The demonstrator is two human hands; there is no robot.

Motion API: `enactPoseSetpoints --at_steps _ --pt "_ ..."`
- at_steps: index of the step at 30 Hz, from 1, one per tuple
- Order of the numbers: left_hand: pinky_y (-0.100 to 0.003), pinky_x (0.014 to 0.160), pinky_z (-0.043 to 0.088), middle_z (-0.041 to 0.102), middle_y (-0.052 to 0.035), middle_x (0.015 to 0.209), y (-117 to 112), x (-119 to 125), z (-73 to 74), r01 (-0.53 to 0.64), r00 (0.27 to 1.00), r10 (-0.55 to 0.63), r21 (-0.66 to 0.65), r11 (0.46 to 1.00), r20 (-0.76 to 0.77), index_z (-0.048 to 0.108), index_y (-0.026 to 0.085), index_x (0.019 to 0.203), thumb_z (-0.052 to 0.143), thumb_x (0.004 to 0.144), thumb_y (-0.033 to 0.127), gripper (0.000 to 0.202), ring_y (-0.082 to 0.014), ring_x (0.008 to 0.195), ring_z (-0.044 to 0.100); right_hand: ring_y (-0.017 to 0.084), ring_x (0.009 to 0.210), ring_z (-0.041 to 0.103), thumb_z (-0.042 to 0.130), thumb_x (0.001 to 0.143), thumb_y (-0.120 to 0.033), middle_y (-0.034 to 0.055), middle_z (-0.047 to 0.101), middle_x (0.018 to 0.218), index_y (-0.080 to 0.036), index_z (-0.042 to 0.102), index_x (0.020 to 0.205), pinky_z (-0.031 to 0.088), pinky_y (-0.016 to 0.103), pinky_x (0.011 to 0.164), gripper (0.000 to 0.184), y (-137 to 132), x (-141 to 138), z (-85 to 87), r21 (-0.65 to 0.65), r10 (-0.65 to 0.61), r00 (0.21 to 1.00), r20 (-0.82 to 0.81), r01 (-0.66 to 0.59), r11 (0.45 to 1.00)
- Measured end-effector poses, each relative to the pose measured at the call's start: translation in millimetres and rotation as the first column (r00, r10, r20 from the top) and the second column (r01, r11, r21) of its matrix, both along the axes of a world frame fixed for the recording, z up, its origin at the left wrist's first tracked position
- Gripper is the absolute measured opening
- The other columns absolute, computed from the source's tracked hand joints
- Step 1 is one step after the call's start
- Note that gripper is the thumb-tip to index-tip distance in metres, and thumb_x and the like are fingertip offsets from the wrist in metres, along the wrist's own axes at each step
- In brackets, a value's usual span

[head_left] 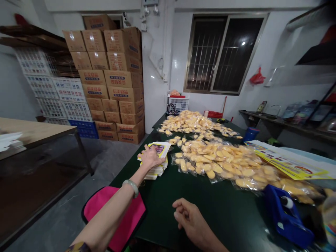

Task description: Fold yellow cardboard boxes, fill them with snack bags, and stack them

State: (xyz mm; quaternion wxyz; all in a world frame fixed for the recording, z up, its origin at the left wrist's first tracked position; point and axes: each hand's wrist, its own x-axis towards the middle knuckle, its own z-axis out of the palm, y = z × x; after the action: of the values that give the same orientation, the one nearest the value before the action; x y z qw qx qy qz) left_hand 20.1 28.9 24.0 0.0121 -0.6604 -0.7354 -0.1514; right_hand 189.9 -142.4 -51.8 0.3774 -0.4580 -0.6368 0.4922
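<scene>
On the left, brown cartons (120, 84) rose in a tall pile against the far wall, beyond a wooden table (39, 126). Nearer, your left forearm crossed a pink pad (99, 199). Your left hand (151, 157) lay on the printed stack (161, 150) at the left edge of the green table (210, 203). The stack sat directly under your fingers, which were spread apart over its top; whether they were clamped on it, I couldn't tell. Right of it, your right hand (189, 215) hung at the near side, half curled, forefinger and thumb apart, well short of the stack. Bagged biscuits (217, 154) heaped the far side. Farther right came yellow-edged sheets (291, 162) and, nearer, a blue tape dispenser (286, 217).
</scene>
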Motion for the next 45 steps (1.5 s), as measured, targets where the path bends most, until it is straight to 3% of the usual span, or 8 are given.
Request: enactPoseSetpoints --at_steps 9,12,15,18,21,28,37,45 --pt "-0.052 0.087 0.039 0.021 -0.0262 0.147 -57.2 4.0 1.7 0.187 0.979 -0.168 0.186 0.965 -0.115 0.034 0.01 0.135 0.063 0.059 0.052 0.092 -0.0416 0.118 0.044 0.011 0.059 0.055 0.047 0.085 -0.045 0.0018 0.053 0.077 -0.014 0.053 0.1 0.042 0.023 0.055 0.035 6.0 22.2 15.5 0.114 -0.208 0.976 -0.058 0.213 0.97" --pt "-0.052 0.092 0.037 0.02 -0.026 0.149 -97.8 4.9 -16.2 0.371 0.928 -0.346 0.267 0.89 -0.137 0.033 0.011 0.136 0.063 0.058 0.048 0.091 -0.0423 0.128 0.036 0.016 0.074 0.058 0.043 0.088 -0.044 0.0091 0.057 0.091 -0.013 0.052 0.113 0.046 0.025 0.06 0.041 13.4 35.3 21.8 0.316 -0.42 0.907 -0.019 0.404 0.858" --pt "-0.053 0.094 0.035 0.02 -0.0237 0.15 -145.7 7.9 -46.1 0.529 0.847 -0.507 0.357 0.77 -0.16 0.033 0.016 0.135 0.064 0.055 0.043 0.089 -0.0416 0.133 0.03 0.021 0.102 0.056 0.038 0.091 -0.037 0.015 0.056 0.113 -0.012 0.052 0.121 0.048 0.032 0.083 0.041 20.8 47.4 28.1 0.557 -0.544 0.827 0.145 0.386 0.736" --pt "-0.054 0.091 0.036 0.021 -0.0214 0.15 -183.9 14.3 -76.7 0.53 0.84 -0.526 0.399 0.748 -0.131 0.035 0.021 0.134 0.064 0.052 0.037 0.088 -0.0417 0.128 0.036 0.025 0.109 0.053 0.036 0.093 -0.032 0.0147 0.057 0.116 -0.013 0.055 0.12 0.042 0.037 0.094 0.038 26.9 50.9 27.1 0.515 -0.511 0.682 0.523 0.225 0.827" --pt "-0.053 0.086 0.039 0.032 -0.0211 0.145 -201.2 22.2 -101.8 0.475 0.871 -0.488 0.326 0.817 -0.047 0.047 0.022 0.125 0.066 0.05 0.035 0.079 -0.042 0.122 0.041 0.028 0.102 0.055 0.039 0.093 -0.035 0.0148 0.06 0.109 -0.012 0.057 0.116 0.043 0.039 0.086 0.037 29.7 44.2 17.2 0.298 -0.313 0.477 0.821 0.109 0.948" --pt "-0.057 0.091 0.036 0.039 -0.0155 0.142 -202.0 23.3 -135.5 0.462 0.87 -0.492 0.304 0.833 0.028 0.055 0.025 0.12 0.072 0.052 0.038 0.072 -0.0432 0.125 0.037 0.032 0.103 0.055 0.042 0.092 -0.046 0.0197 0.061 0.106 -0.006 0.059 0.11 0.038 0.04 0.086 0.047 36.4 27.7 13.8 0.281 -0.272 0.314 0.91 0.016 0.959" --pt "-0.054 0.091 0.036 0.029 -0.0203 0.146 -204.1 17.9 -135.3 0.516 0.832 -0.555 0.35 0.782 0.012 0.047 0.021 0.127 0.071 0.06 0.037 0.073 -0.0435 0.129 0.032 0.014 0.071 0.056 0.069 0.073 -0.049 0.0016 0.062 0.075 -0.016 0.056 0.072 0.031 0.021 0.059 0.036 74.1 45.0 58.9 0.068 -0.042 0.574 0.818 -0.025 0.997" --pt "-0.058 0.094 0.032 0.025 -0.0244 0.146 -201.1 28.3 -116.2 0.473 0.85 -0.524 0.517 0.714 -0.054 0.038 0.022 0.133 0.072 0.065 0.037 0.078 -0.045 0.13 0.031 0.009 0.056 0.049 0.065 0.072 -0.034 -0.002 0.056 0.06 -0.014 0.053 0.064 0.033 0.019 0.05 0.024 80.3 43.5 78.9 -0.024 0.059 0.826 0.561 -0.056 0.998"
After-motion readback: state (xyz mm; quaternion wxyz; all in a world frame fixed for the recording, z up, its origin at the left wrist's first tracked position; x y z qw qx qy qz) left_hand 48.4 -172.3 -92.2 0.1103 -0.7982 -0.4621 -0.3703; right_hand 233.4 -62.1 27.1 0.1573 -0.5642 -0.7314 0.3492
